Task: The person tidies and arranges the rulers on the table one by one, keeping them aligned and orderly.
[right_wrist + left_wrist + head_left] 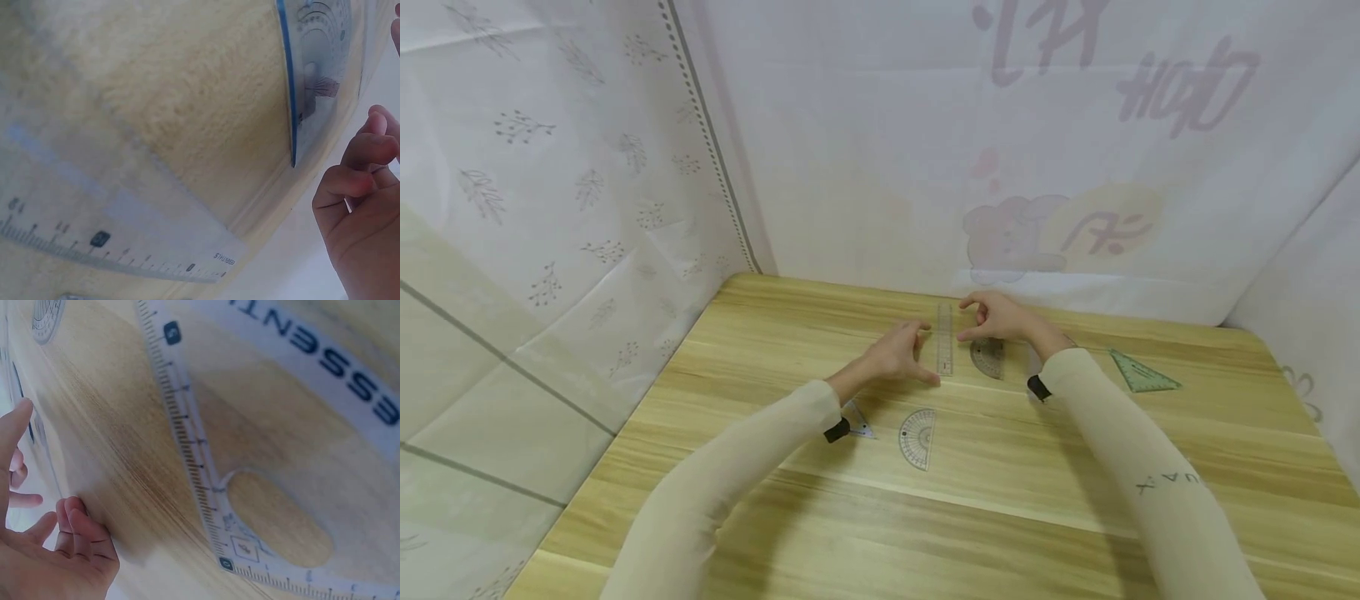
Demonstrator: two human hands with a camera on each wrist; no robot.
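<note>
A clear straight ruler point(944, 333) lies on the wooden table between both hands. My left hand point(895, 353) is at its left side, thumb extended near its lower end, fingers bent loosely and gripping nothing. To the ruler's upper right hovers my right hand point(1000, 317), thumb and forefinger apart with nothing between them. Just below it is a dark-tinted protractor point(987, 360), partly covered by the hand; its edge looks blue in the right wrist view. A clear set square point(181, 431) lies beneath the left wrist. Another clear ruler point(125, 219) is under the right wrist, mostly hidden from the head view.
A clear protractor point(917, 439) lies nearer me, left of centre. Off to the right is a green set square point(1142, 373). Patterned white cloth point(865, 167) hangs along the table's back and left edges, with more at the right.
</note>
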